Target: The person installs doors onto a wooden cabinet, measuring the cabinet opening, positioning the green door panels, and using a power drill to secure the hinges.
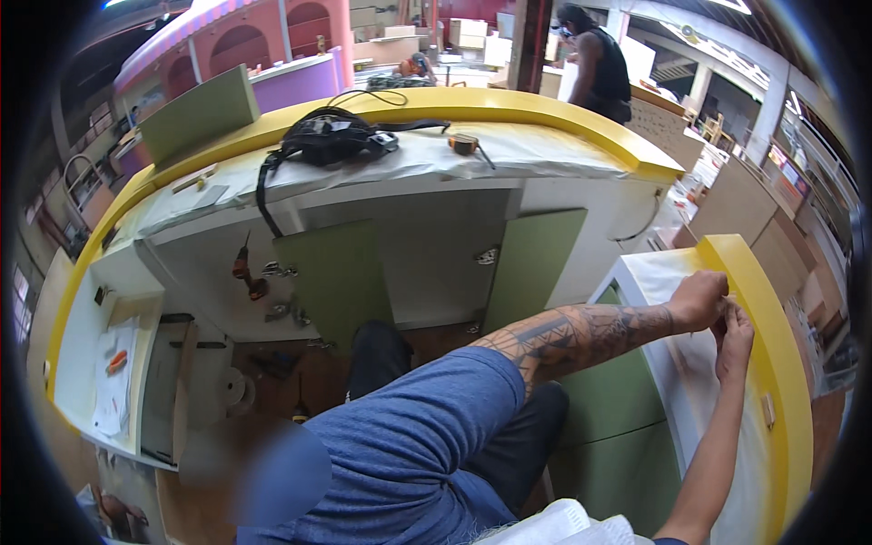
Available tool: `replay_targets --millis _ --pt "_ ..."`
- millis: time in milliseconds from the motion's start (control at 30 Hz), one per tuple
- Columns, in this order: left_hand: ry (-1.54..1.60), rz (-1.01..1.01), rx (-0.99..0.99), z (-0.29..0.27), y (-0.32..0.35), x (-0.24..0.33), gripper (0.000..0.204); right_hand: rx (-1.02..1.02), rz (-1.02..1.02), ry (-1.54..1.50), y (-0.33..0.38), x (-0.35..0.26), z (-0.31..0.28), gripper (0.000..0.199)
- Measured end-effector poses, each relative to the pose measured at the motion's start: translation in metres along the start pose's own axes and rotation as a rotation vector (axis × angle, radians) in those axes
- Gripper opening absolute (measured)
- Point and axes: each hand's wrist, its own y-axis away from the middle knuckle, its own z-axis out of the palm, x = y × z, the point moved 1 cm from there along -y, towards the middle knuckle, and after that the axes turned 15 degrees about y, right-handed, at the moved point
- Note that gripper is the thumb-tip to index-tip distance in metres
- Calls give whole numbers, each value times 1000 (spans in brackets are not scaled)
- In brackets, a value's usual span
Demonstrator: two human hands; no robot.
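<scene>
Workshop with curved yellow-edged white tabletop (772, 363), my tattooed left hand (699, 300) and right hand (734, 343) both pinching translucent plastic sheet (663, 272) at its rim, stacked cardboard boxes (468, 32) far behind

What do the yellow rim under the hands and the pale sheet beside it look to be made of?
The yellow rim looks like painted or laminated board: an even, smooth, slightly glossy colour with crisp square edges. The pale sheet on the counter beside it seems a thin protective film or paper, whitish and semi-translucent, lying slightly wrinkled. Both hands, left hand and right hand, pinch at its edge by the rim.
</scene>
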Motion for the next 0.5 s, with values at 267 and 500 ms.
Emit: replay_targets --millis 267,500 --pt "-25 -12 -265 -27 -14 -12 9 34 -98 252 2 -9 25 21" --pt "-1 105 -239 -38 6 9 6 -3 -229 402 -17 -2 8 10"
